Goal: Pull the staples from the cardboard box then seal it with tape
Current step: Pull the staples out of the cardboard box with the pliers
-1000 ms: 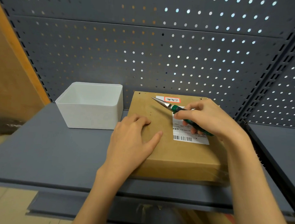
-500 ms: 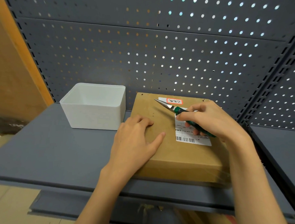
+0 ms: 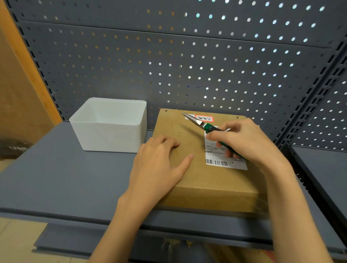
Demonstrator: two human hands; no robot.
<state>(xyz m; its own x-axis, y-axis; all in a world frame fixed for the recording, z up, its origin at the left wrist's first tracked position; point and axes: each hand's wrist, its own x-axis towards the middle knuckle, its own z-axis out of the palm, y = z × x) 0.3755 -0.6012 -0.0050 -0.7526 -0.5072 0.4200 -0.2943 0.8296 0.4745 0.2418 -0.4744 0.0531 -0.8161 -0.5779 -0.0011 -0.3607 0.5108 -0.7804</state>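
Observation:
A flat brown cardboard box [image 3: 202, 178] lies on the grey shelf, with a white barcode label [image 3: 223, 162] and a red-edged sticker [image 3: 204, 118] on top. Small staple marks [image 3: 179, 134] show near the middle of its top. My left hand [image 3: 159, 164] rests flat on the box's left side, fingers straight. My right hand [image 3: 245, 142] grips green-handled needle-nose pliers [image 3: 197, 122], their metal tips pointing up-left over the far part of the box top, near the sticker.
An empty white plastic bin [image 3: 109, 126] stands left of the box on the grey shelf [image 3: 67, 176]. A perforated grey back panel [image 3: 191, 62] closes the rear. A wooden board [image 3: 13, 96] is at the left, another shelf [image 3: 326, 169] at the right.
The view has shifted slightly. Both hands and the pliers hold nearly the same place on the box; the plier tips stay near the far edge.

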